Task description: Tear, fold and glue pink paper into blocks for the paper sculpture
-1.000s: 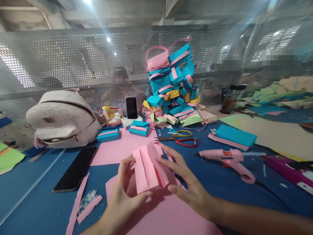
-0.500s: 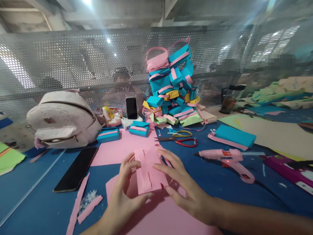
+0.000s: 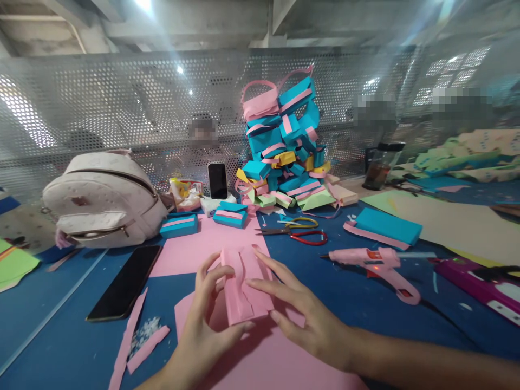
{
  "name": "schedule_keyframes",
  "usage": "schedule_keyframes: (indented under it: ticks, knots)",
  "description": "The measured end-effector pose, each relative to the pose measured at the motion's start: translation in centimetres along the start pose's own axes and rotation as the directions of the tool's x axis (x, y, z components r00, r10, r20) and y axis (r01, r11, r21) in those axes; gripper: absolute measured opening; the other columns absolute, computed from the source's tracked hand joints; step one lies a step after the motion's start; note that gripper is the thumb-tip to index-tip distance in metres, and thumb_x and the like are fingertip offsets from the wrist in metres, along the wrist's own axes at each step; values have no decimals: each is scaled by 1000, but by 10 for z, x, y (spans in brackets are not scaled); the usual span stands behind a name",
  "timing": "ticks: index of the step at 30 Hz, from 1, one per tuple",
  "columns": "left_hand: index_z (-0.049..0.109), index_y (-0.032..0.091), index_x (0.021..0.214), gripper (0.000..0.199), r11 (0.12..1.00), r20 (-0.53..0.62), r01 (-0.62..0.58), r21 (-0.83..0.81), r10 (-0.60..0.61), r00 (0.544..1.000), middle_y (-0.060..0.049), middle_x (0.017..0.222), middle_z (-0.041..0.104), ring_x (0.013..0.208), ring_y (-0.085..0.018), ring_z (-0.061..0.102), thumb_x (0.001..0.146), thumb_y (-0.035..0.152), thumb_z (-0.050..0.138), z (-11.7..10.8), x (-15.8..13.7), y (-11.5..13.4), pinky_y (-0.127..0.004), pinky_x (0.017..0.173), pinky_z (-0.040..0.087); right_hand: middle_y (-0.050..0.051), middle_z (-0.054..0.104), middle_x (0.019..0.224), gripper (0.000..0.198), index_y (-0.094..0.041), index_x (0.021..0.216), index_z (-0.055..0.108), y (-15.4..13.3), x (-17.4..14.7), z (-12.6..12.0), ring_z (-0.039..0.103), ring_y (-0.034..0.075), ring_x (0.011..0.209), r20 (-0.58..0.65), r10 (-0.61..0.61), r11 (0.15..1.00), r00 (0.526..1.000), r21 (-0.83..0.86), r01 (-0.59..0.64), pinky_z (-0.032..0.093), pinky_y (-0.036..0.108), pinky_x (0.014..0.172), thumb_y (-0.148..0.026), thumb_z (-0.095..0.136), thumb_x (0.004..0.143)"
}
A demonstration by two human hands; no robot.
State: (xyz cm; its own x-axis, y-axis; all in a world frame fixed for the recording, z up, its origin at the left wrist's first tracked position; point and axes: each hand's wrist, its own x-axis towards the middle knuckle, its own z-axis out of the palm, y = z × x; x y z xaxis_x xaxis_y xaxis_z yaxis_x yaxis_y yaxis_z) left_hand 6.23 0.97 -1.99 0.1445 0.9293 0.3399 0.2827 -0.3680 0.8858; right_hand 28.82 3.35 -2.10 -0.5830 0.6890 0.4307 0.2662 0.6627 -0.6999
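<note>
A small folded pink paper box [image 3: 238,290] is held up between my hands, over a larger sheet of pink paper [image 3: 268,360]. Two paper flaps meet along its upper face, with a wavy edge running down the middle. My left hand [image 3: 205,319] wraps round the left side, thumb below the near edge and fingers at the far left. On the right side, my right hand [image 3: 304,309] grips with the fingertips, some pressing on the top face. The box's underside is hidden.
To the right lie a pink glue gun [image 3: 377,262], scissors [image 3: 300,233] and a blue paper box [image 3: 385,227]. A black phone [image 3: 125,281] and white backpack [image 3: 101,200] are at left. Stacked paper bags [image 3: 280,146] stand behind. Pink strips [image 3: 130,341] lie near small white beads [image 3: 146,333].
The pink paper's flaps have come together, and it looks more like a closed box. The right fingers have shifted slightly left over its top.
</note>
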Motion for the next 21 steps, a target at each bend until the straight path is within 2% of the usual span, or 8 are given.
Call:
schedule_keyframes:
  ticks: [7,13,18,21]
  knots:
    - [53,39,120,51,1000,26,-7,0,7,1000,0,157,16,145,-34,23,76,37,80,0,1,5,-46,110,40,2,18,162,60,-36,144,43,0,-1,-1,17,27,148,29,20,999,999,42,-21,22,55,116,-17,54,88]
    - [60,34,112,42,997,0,-47,56,47,999,-4,157,21,147,-37,18,75,36,81,-1,0,1,-57,115,26,6,19,162,58,-31,145,42,0,-2,-1,17,27,148,20,25,998,999,49,-25,22,56,116,-19,53,90]
    - [66,31,107,35,1000,24,-4,-19,5,1000,-4,159,16,145,-39,23,76,36,80,-1,1,4,-59,116,26,5,20,162,57,-32,145,42,-1,0,0,19,27,148,-8,30,997,1000,66,-29,22,58,117,-20,53,90]
    - [68,29,100,29,1000,22,-7,11,7,1000,-2,159,18,146,-39,20,75,36,80,-1,2,8,-57,117,24,6,22,161,56,-32,145,41,0,1,0,19,27,148,-21,35,997,999,71,-33,22,57,117,-21,53,92]
